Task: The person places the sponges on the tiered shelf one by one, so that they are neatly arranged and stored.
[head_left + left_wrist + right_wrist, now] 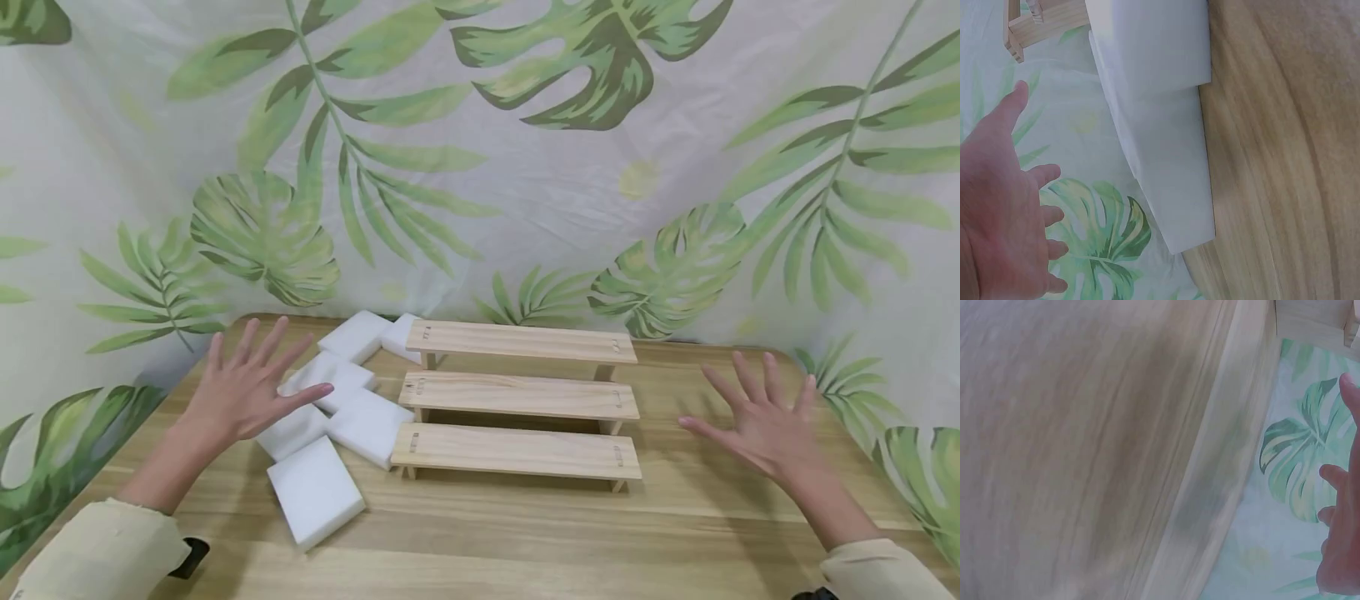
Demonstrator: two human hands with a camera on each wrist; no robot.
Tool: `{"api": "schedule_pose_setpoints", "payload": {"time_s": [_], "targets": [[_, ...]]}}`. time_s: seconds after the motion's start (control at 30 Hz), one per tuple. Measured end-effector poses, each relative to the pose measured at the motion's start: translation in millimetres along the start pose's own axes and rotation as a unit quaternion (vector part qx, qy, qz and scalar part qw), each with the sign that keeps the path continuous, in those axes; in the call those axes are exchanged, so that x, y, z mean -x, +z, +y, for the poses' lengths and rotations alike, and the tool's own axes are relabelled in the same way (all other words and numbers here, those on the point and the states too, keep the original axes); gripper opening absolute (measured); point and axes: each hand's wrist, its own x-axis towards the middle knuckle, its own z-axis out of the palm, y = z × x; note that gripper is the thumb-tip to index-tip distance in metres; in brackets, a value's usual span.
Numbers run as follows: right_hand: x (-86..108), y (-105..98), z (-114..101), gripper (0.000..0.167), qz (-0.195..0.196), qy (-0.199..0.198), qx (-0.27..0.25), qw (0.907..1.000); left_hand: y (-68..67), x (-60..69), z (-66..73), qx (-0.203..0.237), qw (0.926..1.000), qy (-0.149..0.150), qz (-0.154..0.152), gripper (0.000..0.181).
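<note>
My left hand hovers with fingers spread above the left side of the table, holding nothing. Close by it lie several white foam blocks, some overlapping one another. On the right, my right hand is also spread in the air over the wood, with nothing in it. Between the hands stands a wooden rack with three stepped shelves, its top board at the back, a middle board and a front board. In the left wrist view the foam blocks stand beyond my left palm.
The wood-grain table reaches back to a hanging cloth printed with green leaves. One foam block lies behind the left end of the rack. A black wrist strap shows at my left sleeve.
</note>
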Motion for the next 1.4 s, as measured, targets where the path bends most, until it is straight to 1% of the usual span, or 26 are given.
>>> {"api": "schedule_pose_setpoints", "payload": {"time_s": [0.17, 0.37, 0.6, 0.73, 0.87, 0.97, 1.1, 1.23, 1.33, 1.4], "targets": [[-1.7, -3, -8, 0.088, -0.003, -0.010, -0.003, 0.9999, -1.4, 1.0, 2.7, 0.001, 1.0000, 0.002, -0.008, 0.090], [-2.8, -6, -21, 0.087, -0.022, -0.025, -0.032, 0.9989, -1.8, 3.6, 5.3, 0.012, 0.9997, 0.014, -0.014, 0.089], [-5.1, -6, -34, 0.082, -0.028, -0.053, -0.083, 0.9948, -1.1, 5.2, 10.6, 0.066, 0.9970, 0.028, -0.027, 0.088], [-6.3, -7, -41, 0.078, -0.024, -0.073, -0.115, 0.9903, -1.1, 5.5, 10.7, 0.095, 0.9943, 0.042, -0.022, 0.086], [-8.3, -9, -49, 0.073, -0.017, -0.095, -0.152, 0.9837, -2.7, 9.2, 7.2, 0.123, 0.9910, 0.052, -0.006, 0.084], [-9.4, -10, -57, 0.071, -0.018, -0.104, -0.193, 0.9754, -3.0, 12.1, 2.4, 0.142, 0.9882, 0.057, 0.002, 0.081], [-11.4, -10, -64, 0.065, -0.024, -0.122, -0.242, 0.9623, -1.6, 14.5, -6.6, 0.163, 0.9851, 0.055, -0.009, 0.076], [-13.4, -7, -68, 0.058, -0.026, -0.141, -0.266, 0.9532, 1.2, 16.5, -17.8, 0.179, 0.9820, 0.058, -0.018, 0.070], [-13.9, -5, -69, 0.054, -0.027, -0.153, -0.280, 0.9475, 5.4, 17.4, -26.5, 0.185, 0.9803, 0.068, -0.016, 0.065], [-14.3, -4, -70, 0.052, -0.026, -0.163, -0.285, 0.9443, 9.1, 17.8, -32.0, 0.188, 0.9799, 0.066, -0.017, 0.062]]}}
